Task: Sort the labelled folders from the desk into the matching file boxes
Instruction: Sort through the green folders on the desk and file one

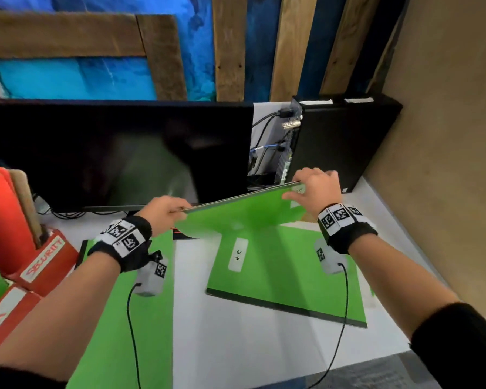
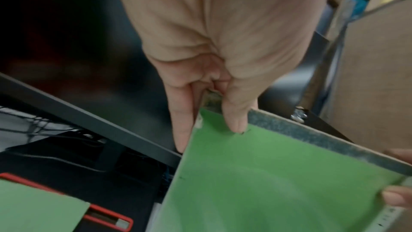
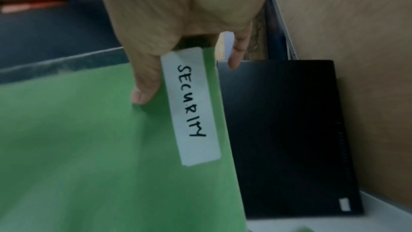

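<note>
Left hand (image 1: pixel 163 210), right hand (image 1: pixel 316 189); both pinching SECURITY folder (image 1: pixel 244 211) edge

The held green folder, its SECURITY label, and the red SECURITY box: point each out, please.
Held green folder (image 1: pixel 244 211), head view: middle of its green face.
SECURITY label (image 3: pixel 192 107), right wrist view: centre of the white strip.
Red SECURITY box (image 1: pixel 44 259), head view: its labelled front wall.

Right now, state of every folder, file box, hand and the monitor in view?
Green folder labelled SECURITY: lifted off desk, tilted, held at both top corners.
Green folder labelled HR: flat on desk.
Third green folder: flat, label unseen.
Red SECURITY file box: upright, holding folders.
Left hand: pinching corner.
Right hand: pinching corner.
Black monitor: off.
</note>
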Demonstrator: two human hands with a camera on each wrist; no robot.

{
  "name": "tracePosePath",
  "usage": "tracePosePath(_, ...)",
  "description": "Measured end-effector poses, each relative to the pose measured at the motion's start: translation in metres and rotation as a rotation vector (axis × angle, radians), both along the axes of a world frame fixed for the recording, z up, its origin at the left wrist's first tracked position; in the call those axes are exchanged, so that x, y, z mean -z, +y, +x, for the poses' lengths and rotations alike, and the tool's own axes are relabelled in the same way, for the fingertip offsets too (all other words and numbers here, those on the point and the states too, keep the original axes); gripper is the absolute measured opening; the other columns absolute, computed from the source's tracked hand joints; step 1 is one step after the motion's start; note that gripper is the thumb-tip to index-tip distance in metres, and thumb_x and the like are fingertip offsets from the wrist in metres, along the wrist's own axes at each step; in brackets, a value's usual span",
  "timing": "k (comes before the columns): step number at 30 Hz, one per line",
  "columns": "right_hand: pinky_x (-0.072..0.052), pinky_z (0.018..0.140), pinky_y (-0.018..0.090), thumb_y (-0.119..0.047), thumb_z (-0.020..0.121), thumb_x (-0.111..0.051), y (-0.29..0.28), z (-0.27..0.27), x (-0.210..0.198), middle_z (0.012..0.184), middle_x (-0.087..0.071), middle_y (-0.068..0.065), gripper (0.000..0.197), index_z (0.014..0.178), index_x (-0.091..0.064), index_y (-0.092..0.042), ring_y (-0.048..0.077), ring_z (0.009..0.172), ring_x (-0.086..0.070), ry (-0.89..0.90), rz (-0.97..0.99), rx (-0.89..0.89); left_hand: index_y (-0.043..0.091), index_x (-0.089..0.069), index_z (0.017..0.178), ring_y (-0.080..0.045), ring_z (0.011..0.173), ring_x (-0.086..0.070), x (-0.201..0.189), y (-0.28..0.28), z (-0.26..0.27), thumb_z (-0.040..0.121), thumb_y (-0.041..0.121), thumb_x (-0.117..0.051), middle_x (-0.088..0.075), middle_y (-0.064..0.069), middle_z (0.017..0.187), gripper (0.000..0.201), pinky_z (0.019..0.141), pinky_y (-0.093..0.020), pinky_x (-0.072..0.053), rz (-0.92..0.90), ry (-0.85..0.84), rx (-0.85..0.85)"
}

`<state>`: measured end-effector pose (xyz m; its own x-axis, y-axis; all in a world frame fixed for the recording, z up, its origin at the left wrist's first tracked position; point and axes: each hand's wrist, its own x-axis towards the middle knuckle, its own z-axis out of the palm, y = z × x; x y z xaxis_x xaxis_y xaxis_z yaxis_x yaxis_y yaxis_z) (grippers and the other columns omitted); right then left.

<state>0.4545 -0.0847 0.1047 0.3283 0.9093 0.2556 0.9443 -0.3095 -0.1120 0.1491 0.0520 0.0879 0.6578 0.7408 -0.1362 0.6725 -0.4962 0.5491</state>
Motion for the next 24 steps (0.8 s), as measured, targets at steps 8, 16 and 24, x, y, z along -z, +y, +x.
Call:
tracePosePath(8, -0.047, 0.065, 0.033, -0.023, 0.07, -0.08, 0.022, -0.032, -0.039, 0.073, -0.06, 0.006, 0.027, 0.084, -0.057, -0.019, 0.016, 0.064, -0.05, 0.71, 0.398, -0.088, 0.012, -0.057, 0.068, -0.012, 0.058, -0.055, 0.018, 0.007, -0.045, 0.084, -0.004, -0.063, -0.058, -0.002, 0.06, 0.023, 0.053, -0.012, -0.051, -0.218, -0.372, -0.281)
tracePosePath(16, -0.055, 0.083, 0.045, -0.015, 0.08, -0.068, 0.051, -0.058, -0.043, 0.086, -0.072, 0.016, 0.009, 0.088, -0.067, -0.013, 0.032, 0.084, -0.068, 0.894, 0.334, -0.174, 0.018, -0.049, 0.058, -0.015, 0.051, -0.04, 0.044, -0.016, -0.055, 0.075, 0.015, -0.077, -0.046, 0.0, 0.05, 0.032, 0.059, -0.024, -0.035, -0.156, -0.123, -0.223)
tracePosePath(24, -0.044, 0.066, 0.017, -0.012, 0.081, -0.068, 0.063, -0.113, -0.045, 0.063, -0.06, -0.012, 0.012, 0.078, -0.063, -0.023, -0.006, 0.059, -0.053, 0.735, 0.21, -0.356, -0.005, -0.049, 0.074, -0.014, 0.067, -0.034, 0.033, -0.043, -0.014, 0.086, 0.015, -0.065, -0.035, -0.008, 0.07, 0.028, 0.065, -0.028, -0.028, -0.197, -0.447, -0.206)
